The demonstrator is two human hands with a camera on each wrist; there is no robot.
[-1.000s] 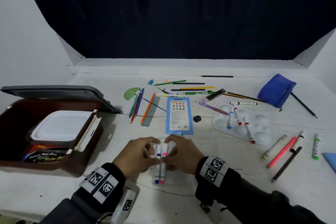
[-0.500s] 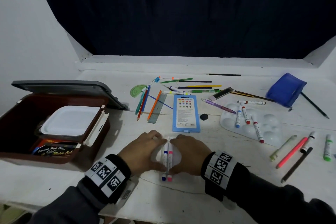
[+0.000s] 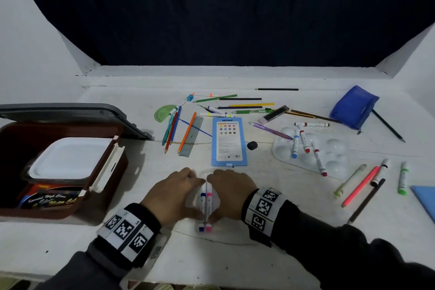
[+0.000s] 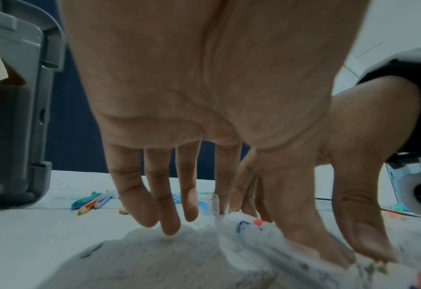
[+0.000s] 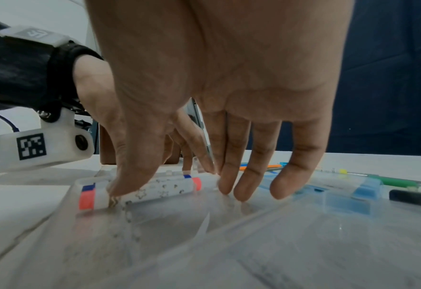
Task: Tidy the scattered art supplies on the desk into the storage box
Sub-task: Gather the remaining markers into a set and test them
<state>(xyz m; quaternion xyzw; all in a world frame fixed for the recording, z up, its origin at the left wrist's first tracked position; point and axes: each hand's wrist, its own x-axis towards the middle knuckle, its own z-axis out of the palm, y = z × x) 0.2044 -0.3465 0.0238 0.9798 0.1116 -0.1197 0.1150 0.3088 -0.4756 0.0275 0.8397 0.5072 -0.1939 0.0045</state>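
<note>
Two white markers, one blue-capped (image 3: 202, 202) and one pink-capped (image 3: 209, 202), lie side by side on a clear plastic tray (image 5: 204, 234) near the desk's front edge. My left hand (image 3: 175, 194) presses on them from the left and my right hand (image 3: 231, 195) from the right, fingers fairly straight. In the right wrist view the thumb (image 5: 130, 176) rests on the pink-capped marker (image 5: 159, 188). The left wrist view shows my left hand (image 4: 204, 97) with its thumb against the markers (image 4: 253, 228). The brown storage box (image 3: 47, 213) stands open at the left.
A white container (image 3: 70, 158) sits inside the box, its grey lid (image 3: 63, 110) raised behind. A blue pencil pack (image 3: 228, 141), a ruler and pencils (image 3: 186, 132), a clear palette (image 3: 329, 155) holding markers, a blue pouch (image 3: 354, 106) and loose pens (image 3: 360, 183) lie beyond.
Both hands have drawn closer together, pushing the two markers side by side until they touch. The view has shifted slightly.
</note>
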